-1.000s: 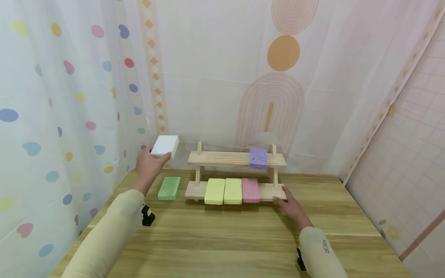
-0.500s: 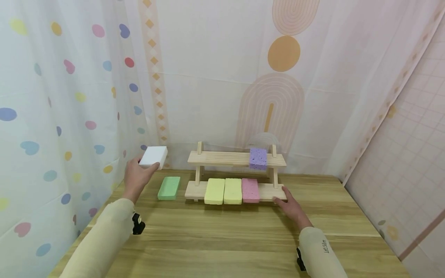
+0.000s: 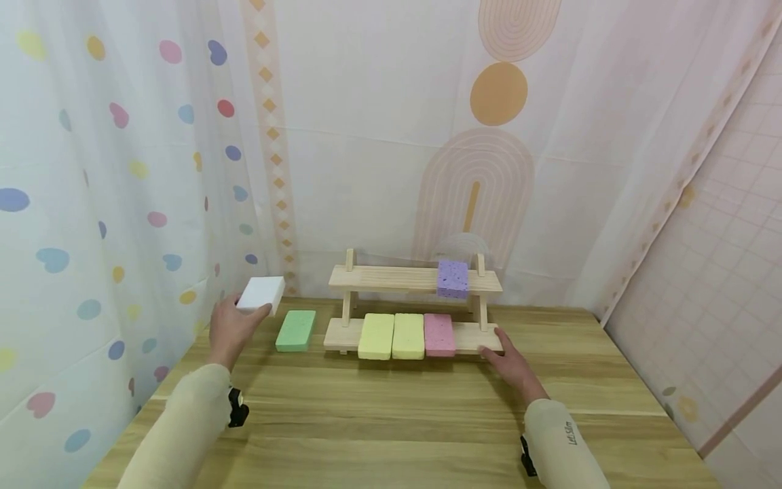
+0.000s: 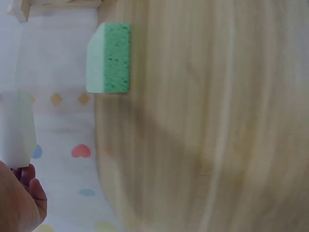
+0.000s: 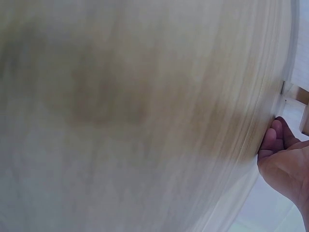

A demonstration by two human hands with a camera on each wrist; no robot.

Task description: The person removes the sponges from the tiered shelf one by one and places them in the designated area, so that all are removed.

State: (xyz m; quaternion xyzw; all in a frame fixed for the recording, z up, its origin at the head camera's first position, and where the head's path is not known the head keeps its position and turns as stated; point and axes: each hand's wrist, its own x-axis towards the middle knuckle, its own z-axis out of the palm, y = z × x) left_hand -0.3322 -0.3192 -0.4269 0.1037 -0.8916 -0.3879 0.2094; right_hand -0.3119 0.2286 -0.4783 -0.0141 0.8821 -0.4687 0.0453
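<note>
My left hand (image 3: 229,331) pinches a plain white sponge block (image 3: 261,292) by its near edges, raised at the left of the table. In the left wrist view, the white sponge (image 4: 17,128) stands up from curled fingers. A green sponge (image 3: 296,331) lies on the table just right of that hand. My right hand (image 3: 514,367) grips the right end of a two-tier wooden rack (image 3: 391,277), thumb at the front of the lower shelf. Two yellow sponges (image 3: 376,336) and a pink sponge (image 3: 439,334) sit side by side on that shelf. A purple sponge (image 3: 453,278) rests on the upper one.
The wood-grain table (image 3: 379,414) spreads in front of the rack. Behind it hangs a patterned curtain (image 3: 366,190), with a dotted curtain (image 3: 140,204) along the left side. A pinkish grid-patterned sheet (image 3: 721,272) borders the right edge.
My left hand has moved left and down with the white sponge, from above the green sponge to beside it. My right hand stays at the rack's end.
</note>
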